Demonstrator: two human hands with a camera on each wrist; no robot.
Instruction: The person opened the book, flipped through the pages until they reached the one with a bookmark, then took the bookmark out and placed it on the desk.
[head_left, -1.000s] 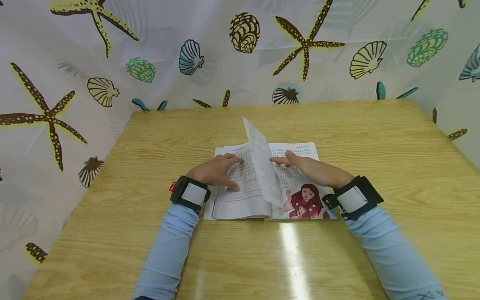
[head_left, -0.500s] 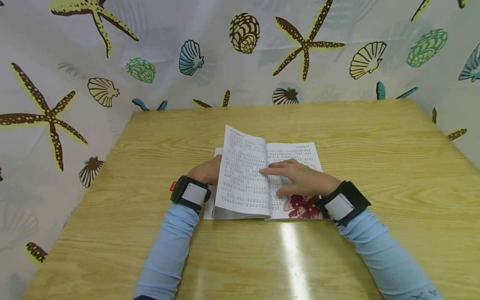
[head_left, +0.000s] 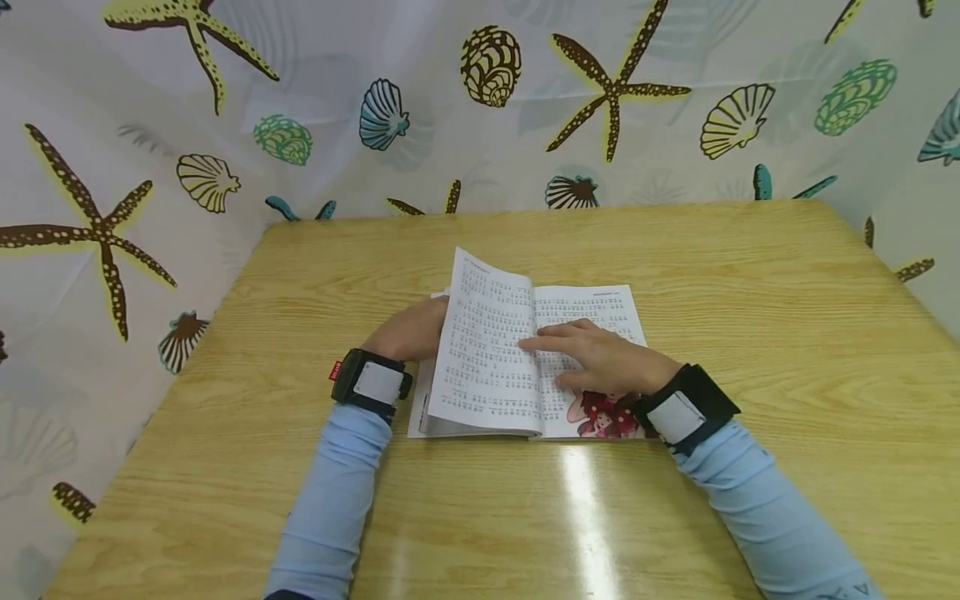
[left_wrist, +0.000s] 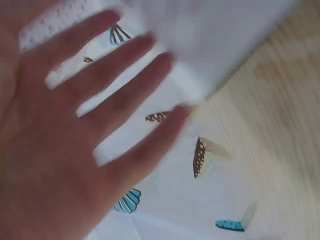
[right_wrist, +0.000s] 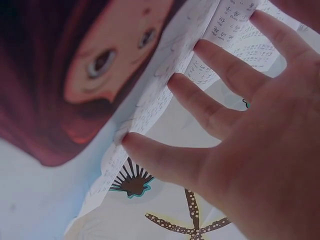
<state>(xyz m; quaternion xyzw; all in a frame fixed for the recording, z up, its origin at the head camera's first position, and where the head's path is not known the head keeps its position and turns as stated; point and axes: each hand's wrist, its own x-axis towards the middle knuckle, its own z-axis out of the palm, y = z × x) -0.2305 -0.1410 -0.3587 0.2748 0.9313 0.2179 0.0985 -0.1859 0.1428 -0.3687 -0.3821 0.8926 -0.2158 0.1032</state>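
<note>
The page [head_left: 487, 358] had swung over leftward—its turn apparently nearly complete—with left hand [head_left: 411, 327] behind it, right hand [head_left: 603, 357] on the book [head_left: 592, 300], both spread, gripping nothing.

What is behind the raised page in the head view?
The left hand extends behind the raised page, which hides its far end. A strip of the lower pages shows along the left side; the rest is covered.

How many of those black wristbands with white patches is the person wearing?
2: the left wristband sits by the left hand, which a raised page partly hides; the right wristband sits by the right hand.
</note>
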